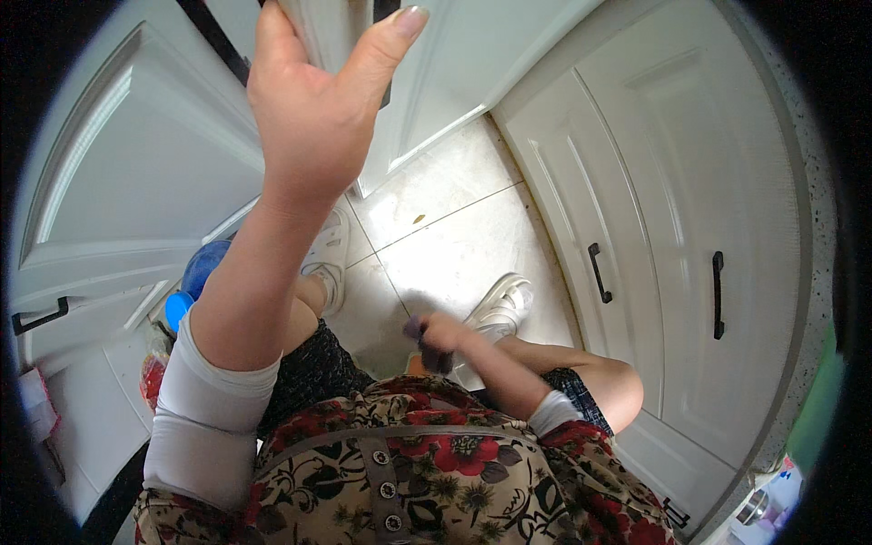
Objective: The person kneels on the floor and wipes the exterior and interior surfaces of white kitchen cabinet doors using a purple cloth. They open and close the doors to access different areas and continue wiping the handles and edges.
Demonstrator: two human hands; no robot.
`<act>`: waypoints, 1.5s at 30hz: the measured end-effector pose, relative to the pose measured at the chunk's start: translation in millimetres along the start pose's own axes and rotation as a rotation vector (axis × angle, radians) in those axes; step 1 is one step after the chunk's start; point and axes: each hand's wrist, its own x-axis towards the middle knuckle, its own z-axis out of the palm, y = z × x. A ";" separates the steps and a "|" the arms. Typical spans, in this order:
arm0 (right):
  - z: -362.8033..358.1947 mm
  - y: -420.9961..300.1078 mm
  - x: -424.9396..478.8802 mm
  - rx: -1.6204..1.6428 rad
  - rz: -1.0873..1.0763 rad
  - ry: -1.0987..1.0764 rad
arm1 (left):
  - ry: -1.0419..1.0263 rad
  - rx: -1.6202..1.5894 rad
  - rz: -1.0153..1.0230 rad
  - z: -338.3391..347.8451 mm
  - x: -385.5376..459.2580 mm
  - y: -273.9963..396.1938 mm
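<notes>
My left hand [313, 122] is raised at the top of the view, straddling the edge of a white cabinet door [320, 30]. Its thumb spreads out on the right side of the door, and the fingertips are hidden. Low in the middle, between my knees, my right hand [443, 334] is blurred and closed around a dark purple-grey cloth [436, 357]. Below the cloth, a small orange-brown surface [415, 364] shows in part; I cannot tell what it is.
White drawer fronts [613, 204] with black handles line the right side, under a speckled countertop [821, 204]. Another white panelled door [150, 150] is at left. A blue container [204, 266] stands beside my left leg. A small leaf-like scrap [419, 219] lies on the tiled floor [463, 238].
</notes>
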 end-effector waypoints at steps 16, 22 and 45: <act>67.2 25.2 29.1 0.202 -0.034 -0.456 | 0.150 0.018 -0.123 -18.4 6.0 -15.0; 33.9 29.4 38.4 0.177 0.056 -0.402 | 0.161 -0.198 0.027 -44.2 -12.3 -47.5; -333.2 -89.0 -194.7 -1.106 -0.226 1.447 | 0.142 0.031 0.209 -4.2 36.9 -35.4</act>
